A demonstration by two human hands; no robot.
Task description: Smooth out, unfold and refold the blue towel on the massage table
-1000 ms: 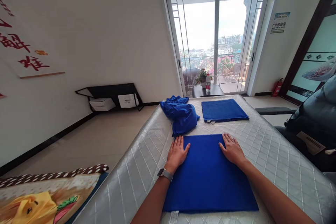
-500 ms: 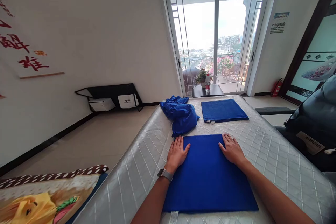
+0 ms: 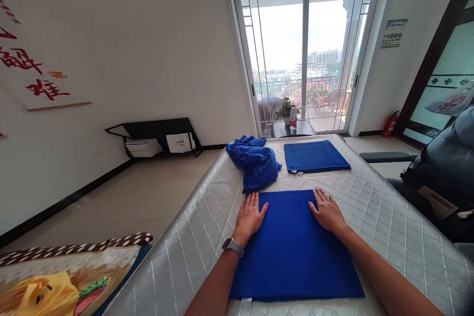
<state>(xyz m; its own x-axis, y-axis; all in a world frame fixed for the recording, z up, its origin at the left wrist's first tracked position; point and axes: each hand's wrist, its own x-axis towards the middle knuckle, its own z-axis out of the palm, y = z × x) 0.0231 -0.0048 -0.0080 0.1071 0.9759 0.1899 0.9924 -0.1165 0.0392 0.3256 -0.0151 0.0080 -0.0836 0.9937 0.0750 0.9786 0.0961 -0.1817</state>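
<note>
A blue towel (image 3: 292, 252) lies flat, squared into a rectangle, with a white tag at its near left edge. On its far left corner rests my left hand (image 3: 250, 215), fingers stretched out and thumb on the cloth. My right hand (image 3: 326, 209) lies flat along the far right corner, thumb apart from the fingers. Neither hand grips anything. Just beyond my left hand is a crumpled heap of blue towels (image 3: 255, 160). Farther right, a neatly folded blue towel stack (image 3: 314, 155) shows small white tags on its near edge.
Everything blue lies on a silvery quilted mattress (image 3: 392, 227). A dark chair (image 3: 279, 131) with a water bottle (image 3: 293, 117) and a potted plant (image 3: 286, 108) stands past its far end. At right is a black bag (image 3: 444, 168); a patterned blanket (image 3: 74, 276) lies lower left.
</note>
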